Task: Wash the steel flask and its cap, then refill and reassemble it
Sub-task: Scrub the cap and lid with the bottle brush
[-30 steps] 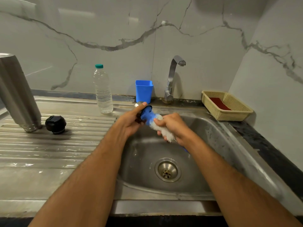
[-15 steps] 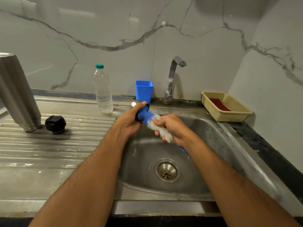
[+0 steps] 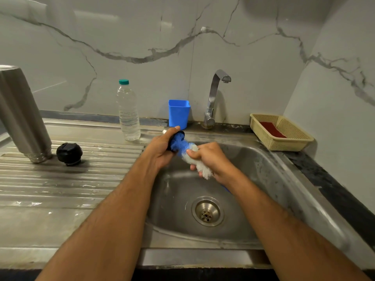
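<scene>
- Step in hand, by my judgement: washing the cap parts. The left hand [image 3: 162, 148] is curled around a small dark cap piece [image 3: 170, 147] over the back-left corner of the sink basin [image 3: 263, 179]; the right hand [image 3: 209, 159] clenches a bottle brush [image 3: 187, 149] by its white bristles, with the blue bristle tip pushed into the piece's open mouth.
- The piece is largely hidden by fingers and bristles; it is probably the flask's cup-type lid, but this cannot be confirmed.
- The steel flask [image 3: 22, 114] stands on the far-left end of the ribbed drainboard [image 3: 71, 179], apparently mouth down. The black stopper cap [image 3: 69, 154] sits just beside its base, on the right, apart from both hands.
- A plastic water bottle [image 3: 128, 111] with a teal top stands at the back edge of the drainboard; a blue cup [image 3: 179, 113] and the tap [image 3: 215, 98] stand on the back ledge behind the basin. No water is seen running.
- A cream basket [image 3: 292, 140] holding a red pad sits at the back-right corner of the counter, well apart from the work.
- Next move calls for, in my judgement: twisting the brush to finish the inside, then rinsing, which needs one hand freed to work the tap just behind.
- Open room: the basin below the hands holds only the drain [image 3: 207, 212]; the middle and front of the drainboard offer bare space for setting the washed piece down.
- Risk: the blue cup stands close behind the left knuckles and could be knocked.
</scene>
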